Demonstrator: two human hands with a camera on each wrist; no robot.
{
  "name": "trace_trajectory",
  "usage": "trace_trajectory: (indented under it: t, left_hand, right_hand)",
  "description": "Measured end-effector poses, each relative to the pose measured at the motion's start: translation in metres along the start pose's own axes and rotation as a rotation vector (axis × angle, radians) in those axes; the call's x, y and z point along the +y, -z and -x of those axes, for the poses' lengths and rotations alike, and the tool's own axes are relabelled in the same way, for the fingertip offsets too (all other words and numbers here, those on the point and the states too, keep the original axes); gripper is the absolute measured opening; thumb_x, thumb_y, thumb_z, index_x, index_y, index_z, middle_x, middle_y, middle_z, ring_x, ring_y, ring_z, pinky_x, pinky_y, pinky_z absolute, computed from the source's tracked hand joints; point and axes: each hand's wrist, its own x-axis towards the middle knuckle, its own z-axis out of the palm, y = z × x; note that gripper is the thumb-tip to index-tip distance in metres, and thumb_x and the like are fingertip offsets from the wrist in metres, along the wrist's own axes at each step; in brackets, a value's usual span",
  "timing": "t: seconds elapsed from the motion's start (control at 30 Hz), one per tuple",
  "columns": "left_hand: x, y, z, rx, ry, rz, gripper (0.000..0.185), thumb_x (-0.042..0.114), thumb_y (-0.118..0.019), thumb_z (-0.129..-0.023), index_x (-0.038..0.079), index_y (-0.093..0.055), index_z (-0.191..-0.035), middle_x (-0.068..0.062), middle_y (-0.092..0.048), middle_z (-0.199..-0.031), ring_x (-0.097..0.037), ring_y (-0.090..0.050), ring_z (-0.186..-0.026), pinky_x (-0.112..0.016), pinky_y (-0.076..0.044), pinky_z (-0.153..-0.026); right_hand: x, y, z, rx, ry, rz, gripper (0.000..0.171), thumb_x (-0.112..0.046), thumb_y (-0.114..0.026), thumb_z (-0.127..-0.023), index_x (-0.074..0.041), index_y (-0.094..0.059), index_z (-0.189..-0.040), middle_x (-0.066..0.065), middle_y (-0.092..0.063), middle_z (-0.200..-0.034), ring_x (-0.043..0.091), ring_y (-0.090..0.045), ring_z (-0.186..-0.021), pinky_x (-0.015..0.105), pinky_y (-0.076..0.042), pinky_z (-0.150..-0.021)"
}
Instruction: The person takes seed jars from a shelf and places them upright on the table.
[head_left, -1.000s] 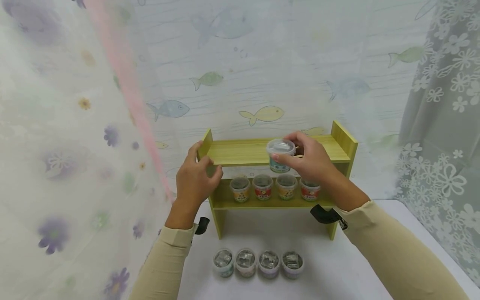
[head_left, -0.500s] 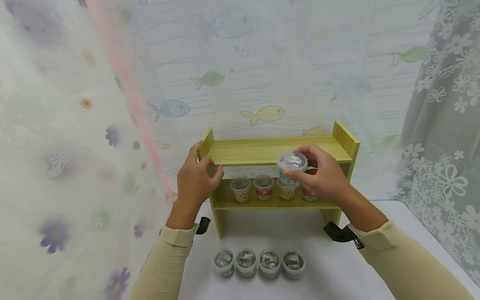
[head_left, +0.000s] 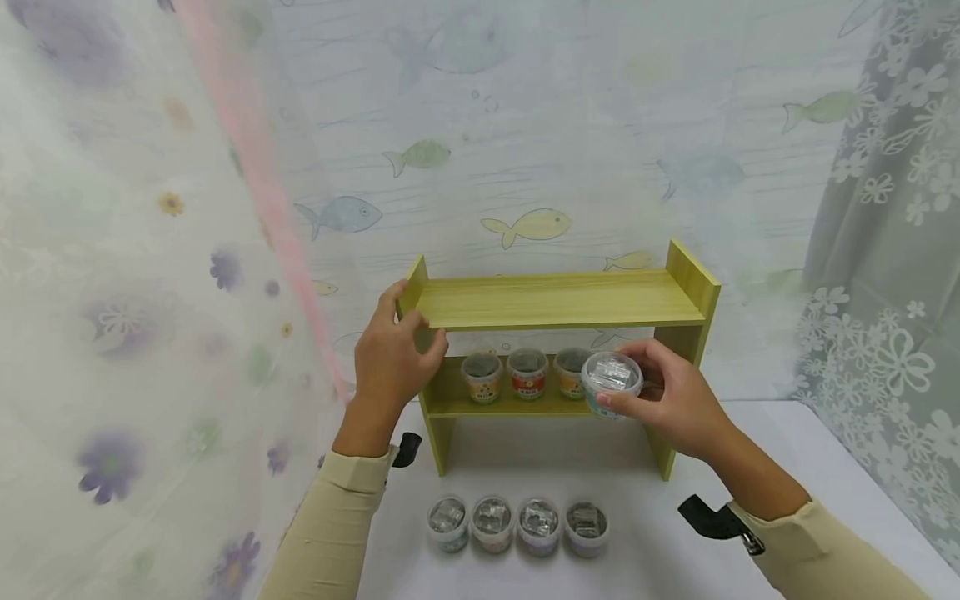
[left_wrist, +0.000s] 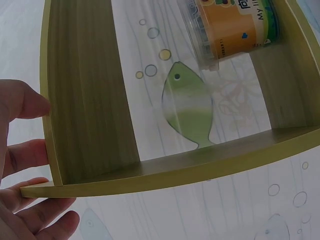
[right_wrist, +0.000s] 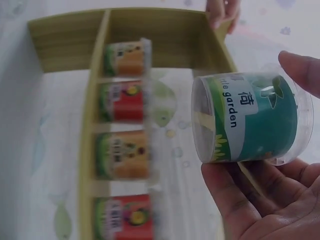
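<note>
In the head view my left hand grips the upper left corner of a yellow-green wooden shelf. The left wrist view shows its fingers on both sides of the shelf's end panel. My right hand pinches a clear plastic tub with a clear lid, thumb on one side and fingers on the other. Its teal label reads "little garden" in the right wrist view. The held tub is in front of the shelf's lower board, hiding the rightmost tub there. That red-labelled tub shows in the right wrist view.
Orange-labelled and red-labelled tubs stand in a row on the lower board. Several lidded tubs line up on the white table before the shelf. A fish-patterned curtain hangs behind.
My right hand has carried the teal tub down and to the right, from the top board's level to before the lower board. My left hand has stayed on the shelf.
</note>
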Motion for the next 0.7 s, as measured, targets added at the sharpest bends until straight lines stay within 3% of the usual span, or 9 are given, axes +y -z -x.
trace_trajectory:
  t: [0.47,0.7]
  left_hand:
    - [-0.004,-0.003,0.000,-0.015,0.002,-0.004,0.023,0.032,-0.077,-0.088,0.010,-0.072,-0.085,-0.015,-0.054,-0.151,-0.028,-0.059,-0.063,-0.041,-0.048,-0.049]
    - [-0.008,-0.007,-0.002,-0.012,-0.006,-0.001,0.021,0.029,-0.078,-0.087,0.009,-0.072,-0.086,-0.015,-0.054,-0.151,-0.029,-0.060,-0.064,-0.041,-0.048,-0.049]
  right_hand:
    - [0.041,-0.013,0.039,-0.015,-0.103,0.018,0.053,-0.029,-0.086,-0.086,-0.012,-0.055,-0.127,0.008,-0.070,-0.124,0.012,-0.070,-0.104,0.021,-0.057,-0.085]
    - [0.059,-0.022,0.051,-0.026,-0.161,-0.023,0.054,-0.028,-0.086,-0.086,-0.010,-0.055,-0.126,0.011,-0.069,-0.122,0.013,-0.069,-0.103,0.027,-0.059,-0.084]
